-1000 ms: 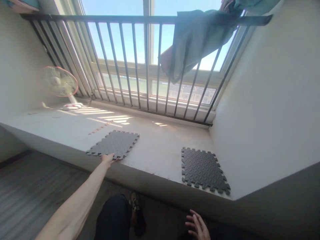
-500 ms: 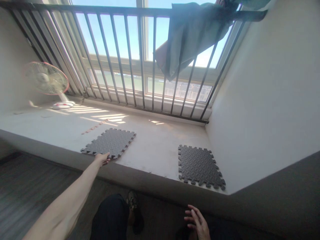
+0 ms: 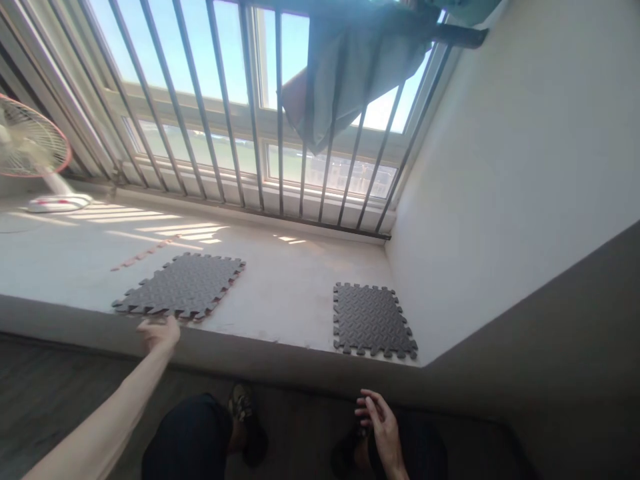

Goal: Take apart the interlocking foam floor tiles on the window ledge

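Two dark grey interlocking foam mats lie on a pale window ledge point(image 3: 280, 293). My left hand point(image 3: 159, 332) reaches to the front edge of the left mat point(image 3: 183, 287), fingers curled at its near edge; whether they pinch it is unclear. The right mat point(image 3: 371, 319) lies flat near the right wall, untouched. My right hand point(image 3: 381, 419) hangs low in front of my legs, fingers loosely spread, holding nothing.
A metal railing point(image 3: 225, 120) stands before the window, with a grey-green cloth point(image 3: 345, 73) draped over its top bar. A small fan point(image 3: 30, 147) stands at the far left of the ledge. A plain wall point(image 3: 500, 167) closes the right side. Dark wooden floor lies below.
The view has swung right and down. My left hand has drawn back from on top of the left mat to its front edge. My right hand rose a little.
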### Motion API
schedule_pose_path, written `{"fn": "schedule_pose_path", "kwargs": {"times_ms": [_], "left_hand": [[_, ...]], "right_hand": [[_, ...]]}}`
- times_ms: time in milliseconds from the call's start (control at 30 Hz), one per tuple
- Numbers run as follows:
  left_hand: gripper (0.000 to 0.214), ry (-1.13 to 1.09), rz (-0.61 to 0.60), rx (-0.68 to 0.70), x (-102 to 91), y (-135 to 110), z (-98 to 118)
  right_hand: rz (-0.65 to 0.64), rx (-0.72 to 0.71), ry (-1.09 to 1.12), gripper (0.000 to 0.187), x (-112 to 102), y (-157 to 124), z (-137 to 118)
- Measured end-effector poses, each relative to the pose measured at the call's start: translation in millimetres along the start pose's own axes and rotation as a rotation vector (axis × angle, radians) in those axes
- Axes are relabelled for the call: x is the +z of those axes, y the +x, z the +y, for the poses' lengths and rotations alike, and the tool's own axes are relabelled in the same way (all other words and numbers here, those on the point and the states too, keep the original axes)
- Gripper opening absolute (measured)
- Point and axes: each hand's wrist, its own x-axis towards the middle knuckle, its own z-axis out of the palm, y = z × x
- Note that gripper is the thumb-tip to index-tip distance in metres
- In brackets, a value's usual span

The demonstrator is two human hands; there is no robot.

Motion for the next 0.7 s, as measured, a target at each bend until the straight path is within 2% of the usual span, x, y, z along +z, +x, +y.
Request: {"fn": "schedule_pose_path", "kwargs": {"times_ms": [33,67,100,167,233,367,433,500,567,700], "left_hand": [[0.058,0.036,0.074,-0.009,7.0,-12.8,-2.6],[0.062,0.054,0.094,-0.002,16.6,-29.2,-3.7],[0.062,0.045,0.053,0.035,28.4,-49.3,-3.1],[0.058,-0.033,-0.144,0.165,57.2,-100.0,2.9],[0.054,-0.136,-0.328,0.29,89.8,-160.3,12.5],[0.055,-0.199,-0.682,0.455,153.0,-278.9,29.4],[0.063,-0.115,-0.772,0.478,178.9,-323.2,33.8],[0.069,0.029,-0.812,0.509,198.5,-353.1,36.0],[0.072,0.147,-0.829,0.535,210.9,-369.1,37.1],[0.072,0.18,-0.798,0.508,215.5,-370.1,39.8]], "right_hand": [[0.063,-0.045,-0.03,0.065,-5.9,5.1,-7.4],[0.14,-0.104,-0.068,0.062,-12.7,11.6,-16.2],[0.226,-0.174,-0.115,0.059,-20.1,19.5,-25.6],[0.383,-0.316,-0.23,0.057,-36.3,38.3,-43.0],[0.482,-0.39,-0.322,0.062,-52.1,59.1,-53.8],[0.534,-0.346,-0.33,0.082,-73.4,94.9,-50.4],[0.519,-0.301,-0.299,0.091,-76.7,105.9,-42.4],[0.507,-0.268,-0.257,0.096,-76.2,112.1,-35.9],[0.512,-0.261,-0.218,0.096,-73.8,114.6,-33.6],[0.549,-0.234,-0.162,0.098,-72.1,112.9,-38.2]]}}
